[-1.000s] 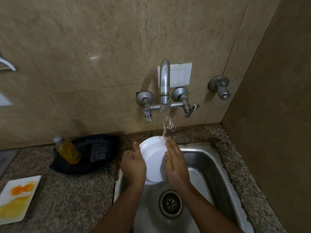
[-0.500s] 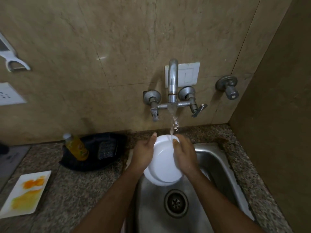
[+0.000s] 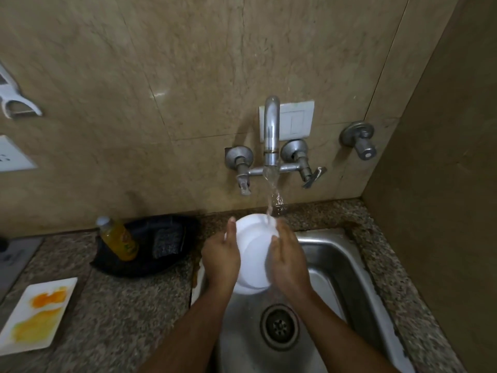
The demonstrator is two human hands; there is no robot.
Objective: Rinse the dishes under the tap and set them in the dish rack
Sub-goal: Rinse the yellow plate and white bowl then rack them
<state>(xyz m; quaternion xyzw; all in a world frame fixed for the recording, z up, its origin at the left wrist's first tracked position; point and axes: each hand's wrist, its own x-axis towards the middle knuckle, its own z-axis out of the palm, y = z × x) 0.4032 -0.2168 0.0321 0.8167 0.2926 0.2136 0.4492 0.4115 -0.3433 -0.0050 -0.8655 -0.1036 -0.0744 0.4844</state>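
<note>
Sink (image 3: 347,267): a shiny metal bowl set into the speckled worktop (image 3: 129,305), with a round drain (image 3: 279,326) at the bottom.
Left hand (image 3: 221,258): it holds the left edge of the white dish, fingers flat along the rim.
Right hand (image 3: 289,261): it holds the right side of the dish, fingers pointing up to where the water lands.
White dish (image 3: 252,254): it is held over the sink between both hands, tipped so its far rim is up under the water.
Dirty plate (image 3: 37,316): a flat white one with orange and yellow smears waits on the worktop, far to the left.
Bottle (image 3: 119,238): yellow soap, leaning in a black tray (image 3: 172,262) beside a dark scrubber (image 3: 167,242).
Tap (image 3: 271,135): it is on the wall, and water (image 3: 271,195) runs down onto the dish's top edge.
How to do it well: I think turning the dish slowly lets the water reach every part. Wet dishes are slippery, so hold tight.
Dish rack: not in the picture.
</note>
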